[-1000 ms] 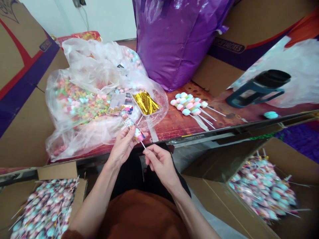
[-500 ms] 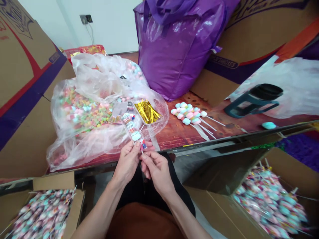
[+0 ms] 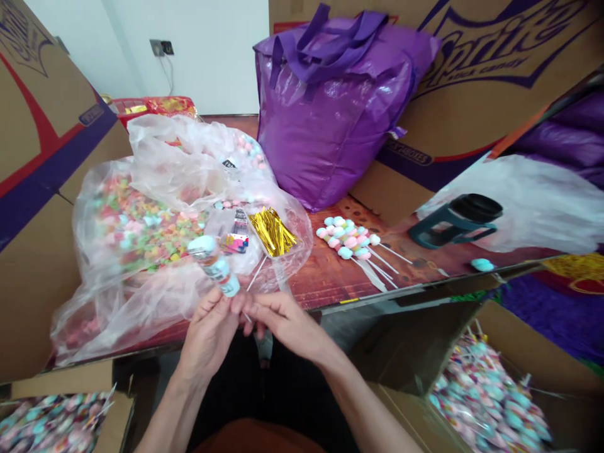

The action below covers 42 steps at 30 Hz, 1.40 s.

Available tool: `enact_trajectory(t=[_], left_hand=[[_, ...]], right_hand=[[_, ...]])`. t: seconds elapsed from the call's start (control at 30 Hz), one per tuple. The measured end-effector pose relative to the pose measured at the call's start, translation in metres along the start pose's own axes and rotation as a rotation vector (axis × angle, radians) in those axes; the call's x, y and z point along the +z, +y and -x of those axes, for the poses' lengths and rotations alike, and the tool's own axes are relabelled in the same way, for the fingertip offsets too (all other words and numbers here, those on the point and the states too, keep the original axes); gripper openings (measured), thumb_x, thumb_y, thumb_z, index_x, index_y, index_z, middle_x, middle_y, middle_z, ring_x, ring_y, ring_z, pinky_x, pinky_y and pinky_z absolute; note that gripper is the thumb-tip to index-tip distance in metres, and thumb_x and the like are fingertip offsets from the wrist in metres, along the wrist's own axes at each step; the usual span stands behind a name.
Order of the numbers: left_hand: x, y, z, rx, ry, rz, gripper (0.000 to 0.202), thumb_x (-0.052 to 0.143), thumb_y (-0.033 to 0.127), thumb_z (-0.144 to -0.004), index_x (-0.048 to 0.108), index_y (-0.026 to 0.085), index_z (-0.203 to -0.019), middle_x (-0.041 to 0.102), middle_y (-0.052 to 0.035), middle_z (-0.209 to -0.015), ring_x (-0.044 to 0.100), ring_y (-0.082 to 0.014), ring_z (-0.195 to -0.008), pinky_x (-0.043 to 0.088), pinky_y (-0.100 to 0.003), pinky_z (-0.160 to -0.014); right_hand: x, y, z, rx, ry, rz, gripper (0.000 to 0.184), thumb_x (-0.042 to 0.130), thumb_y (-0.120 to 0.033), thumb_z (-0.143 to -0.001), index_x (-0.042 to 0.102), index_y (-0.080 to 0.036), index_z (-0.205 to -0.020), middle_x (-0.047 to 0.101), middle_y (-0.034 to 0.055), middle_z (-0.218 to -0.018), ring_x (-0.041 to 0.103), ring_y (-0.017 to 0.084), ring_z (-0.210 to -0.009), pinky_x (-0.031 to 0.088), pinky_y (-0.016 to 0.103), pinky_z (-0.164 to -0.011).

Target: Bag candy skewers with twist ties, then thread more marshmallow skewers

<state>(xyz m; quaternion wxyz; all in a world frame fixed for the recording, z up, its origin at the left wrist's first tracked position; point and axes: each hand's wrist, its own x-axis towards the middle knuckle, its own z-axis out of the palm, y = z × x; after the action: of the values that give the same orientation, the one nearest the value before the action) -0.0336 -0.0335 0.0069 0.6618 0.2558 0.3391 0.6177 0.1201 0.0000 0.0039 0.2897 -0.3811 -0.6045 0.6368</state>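
A marshmallow skewer in a clear printed sleeve (image 3: pixel 213 265) points up and to the left from between my hands. My left hand (image 3: pixel 209 332) pinches it at its lower end, where the sleeve meets the white stick. My right hand (image 3: pixel 278 318) has its fingers closed at the same spot, touching the left hand's fingertips. Behind them, on the red-brown table (image 3: pixel 330 270), lie a clear packet of gold twist ties (image 3: pixel 272 231) and a small pile of bare marshmallow skewers (image 3: pixel 352 241).
A big clear bag of loose coloured marshmallows (image 3: pixel 141 226) covers the table's left side. A purple tote bag (image 3: pixel 330 119) stands behind, a dark jug (image 3: pixel 453 220) lies at right. Cardboard boxes of wrapped skewers sit at lower left (image 3: pixel 51 421) and lower right (image 3: pixel 486 396).
My hands have come together at the base of the skewer, and the skewer has swung from pointing up toward the ties to leaning left. The camera has tilted up.
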Motion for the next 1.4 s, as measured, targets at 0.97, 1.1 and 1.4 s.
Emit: enact_trajectory(t=[0.97,1.1,1.4], left_hand=[[0.006,-0.021,-0.018,-0.029,0.229,-0.024,0.034,0.082,0.031,-0.074,0.054,0.017,-0.086,0.057,0.0041,-0.069,0.032,-0.0013,-0.049,0.025,-0.014,-0.048],[0.009,-0.024,-0.016,-0.006,0.235,-0.038,0.037,0.08,0.031,-0.075,0.051,0.022,-0.096,0.06,0.0055,-0.068,0.034,-0.0024,-0.049,0.025,-0.014,-0.048],[0.015,-0.032,-0.019,0.001,0.216,-0.048,0.034,0.078,0.028,-0.073,0.049,0.021,-0.089,0.06,0.0053,-0.068,0.036,-0.0027,-0.05,0.025,-0.016,-0.05]], right_hand=[[-0.083,0.012,-0.062,0.003,0.68,1.193,0.031,0.043,-0.021,-0.102,0.072,-0.016,-0.096,0.068,0.0098,-0.094,0.058,0.02,-0.084,0.034,0.028,-0.068],[-0.081,0.014,-0.064,-0.019,0.662,1.082,0.03,0.043,-0.018,-0.099,0.072,-0.016,-0.09,0.068,0.0058,-0.077,0.056,0.018,-0.071,0.032,0.028,-0.065],[-0.044,0.008,-0.014,-0.274,0.634,0.142,0.016,0.065,-0.03,-0.085,0.073,-0.018,-0.079,0.066,0.0003,-0.067,0.055,0.013,-0.057,0.044,0.025,-0.058]])
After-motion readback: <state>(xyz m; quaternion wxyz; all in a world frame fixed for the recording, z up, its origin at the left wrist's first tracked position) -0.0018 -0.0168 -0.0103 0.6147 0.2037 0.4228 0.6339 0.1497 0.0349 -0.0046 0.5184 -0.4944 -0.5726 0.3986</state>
